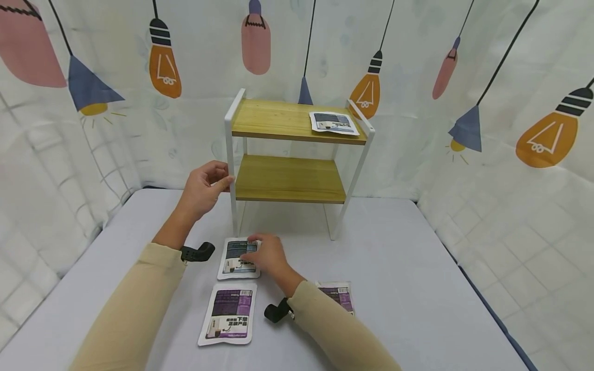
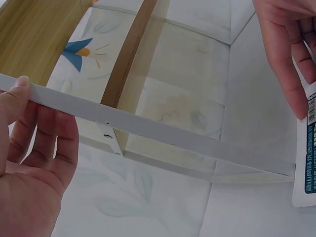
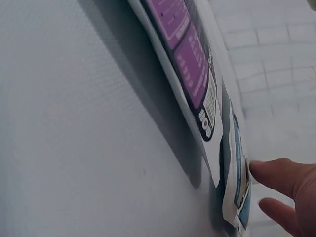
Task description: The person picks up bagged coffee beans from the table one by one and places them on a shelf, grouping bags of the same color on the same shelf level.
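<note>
One purple pouch (image 1: 336,296) half-hidden by sleeve (image 1: 334,330)

I am working in a staged recording booth: lightbulb-print curtains (image 1: 487,77) are enclosing my grey surface (image 1: 417,268) and a small wooden shelf (image 1: 287,121)

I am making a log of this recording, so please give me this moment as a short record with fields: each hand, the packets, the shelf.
left hand: the left hand grips the white metal leg of the two-tier wooden shelf rack
right hand: the right hand rests on the flat dark blue and white packet, fingers at its edge
top shelf: one similar blue and white packet lies on it
table: grey table holds a purple and white packet; another purple packet is partly hidden behind the right sleeve
</note>
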A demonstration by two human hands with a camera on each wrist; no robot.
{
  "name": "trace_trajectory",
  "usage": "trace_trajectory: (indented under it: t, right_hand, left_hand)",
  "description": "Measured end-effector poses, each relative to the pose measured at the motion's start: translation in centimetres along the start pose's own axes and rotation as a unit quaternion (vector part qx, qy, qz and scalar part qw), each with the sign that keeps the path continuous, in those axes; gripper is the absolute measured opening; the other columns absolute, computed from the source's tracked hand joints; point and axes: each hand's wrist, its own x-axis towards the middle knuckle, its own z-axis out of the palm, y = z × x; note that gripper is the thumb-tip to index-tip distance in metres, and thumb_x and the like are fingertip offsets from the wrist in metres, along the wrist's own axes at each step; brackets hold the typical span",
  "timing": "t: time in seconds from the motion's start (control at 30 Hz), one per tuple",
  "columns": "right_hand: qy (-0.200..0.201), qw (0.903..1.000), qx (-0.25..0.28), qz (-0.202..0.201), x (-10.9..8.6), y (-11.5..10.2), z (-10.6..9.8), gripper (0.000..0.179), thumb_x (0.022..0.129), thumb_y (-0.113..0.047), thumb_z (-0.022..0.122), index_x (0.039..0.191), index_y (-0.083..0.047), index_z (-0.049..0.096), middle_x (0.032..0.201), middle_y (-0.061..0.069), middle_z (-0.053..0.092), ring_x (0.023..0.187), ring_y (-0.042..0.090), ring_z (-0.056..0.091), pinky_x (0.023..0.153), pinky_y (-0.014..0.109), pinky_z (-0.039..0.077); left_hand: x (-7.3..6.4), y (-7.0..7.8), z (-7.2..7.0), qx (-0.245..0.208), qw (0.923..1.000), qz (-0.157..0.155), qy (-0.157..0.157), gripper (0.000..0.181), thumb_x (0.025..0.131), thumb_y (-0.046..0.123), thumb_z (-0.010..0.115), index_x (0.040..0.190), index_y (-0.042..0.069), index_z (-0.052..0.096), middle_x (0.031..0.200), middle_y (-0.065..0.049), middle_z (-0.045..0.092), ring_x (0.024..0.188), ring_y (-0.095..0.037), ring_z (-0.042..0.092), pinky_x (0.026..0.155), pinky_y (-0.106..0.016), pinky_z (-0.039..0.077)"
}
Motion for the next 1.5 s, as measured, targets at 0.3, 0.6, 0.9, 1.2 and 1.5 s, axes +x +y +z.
trace_trajectory:
  t: [0.3, 0.6, 0.9, 1.2, 1.5]
  right_hand:
    - [0.011, 0.9997, -0.008, 0.021, -0.3, -0.21, 0.48, 0.043, 0.078, -0.03, 0.091, 0.118, -0.023, 0.076, 0.137, 0.014, 0.06, 0.122, 0.034, 0.054, 0.102, 0.052, 0.052]
    - [0.012, 0.9997, -0.008, 0.021, -0.21, -0.13, 0.73, 0.04, 0.078, -0.03, 0.091, 0.115, -0.025, 0.077, 0.138, 0.01, 0.063, 0.124, 0.033, 0.053, 0.104, 0.051, 0.05]
    - [0.016, 0.9996, -0.014, 0.017, -0.11, 0.06, 0.8, 0.037, 0.076, -0.029, 0.092, 0.111, -0.025, 0.079, 0.137, 0.005, 0.066, 0.127, 0.029, 0.057, 0.109, 0.048, 0.049]
    - [0.014, 0.9998, -0.009, 0.011, 0.05, 0.32, 0.9, 0.035, 0.077, -0.029, 0.091, 0.109, -0.026, 0.079, 0.138, 0.004, 0.066, 0.133, 0.029, 0.057, 0.113, 0.048, 0.046]
    - [0.016, 0.9998, 0.005, 0.005, -0.25, 0.34, 0.73, 0.036, 0.079, -0.027, 0.09, 0.113, -0.025, 0.078, 0.14, 0.004, 0.065, 0.133, 0.028, 0.057, 0.114, 0.048, 0.045]
  left_hand:
    - [0.04, -0.03, 0.03, 0.001, 1.0, 0.006, 0.003, 0.024, 0.102, 0.021, 0.064, 0.123, 0.008, 0.064, 0.103, -0.006, 0.068, 0.102, -0.012, 0.069, 0.08, -0.013, 0.057]
    - [0.02, -0.2, 0.05, -0.009, 0.9999, 0.007, 0.005, 0.024, 0.102, 0.021, 0.065, 0.123, 0.009, 0.065, 0.1, -0.002, 0.066, 0.103, -0.016, 0.069, 0.08, -0.014, 0.057]
    - [-0.07, 0.0, 0.04, -0.004, 1.0, 0.004, 0.005, 0.026, 0.102, 0.023, 0.064, 0.124, 0.01, 0.064, 0.106, -0.01, 0.067, 0.102, -0.013, 0.069, 0.081, -0.013, 0.056]
    - [-0.05, 0.03, 0.08, -0.002, 1.0, 0.002, 0.003, 0.026, 0.102, 0.023, 0.064, 0.125, 0.009, 0.064, 0.11, -0.015, 0.067, 0.099, -0.006, 0.067, 0.081, -0.011, 0.056]
    - [0.03, -0.15, 0.09, -0.007, 0.9999, 0.01, 0.005, 0.025, 0.102, 0.02, 0.064, 0.124, 0.009, 0.064, 0.106, -0.013, 0.066, 0.096, -0.003, 0.067, 0.081, -0.012, 0.056]
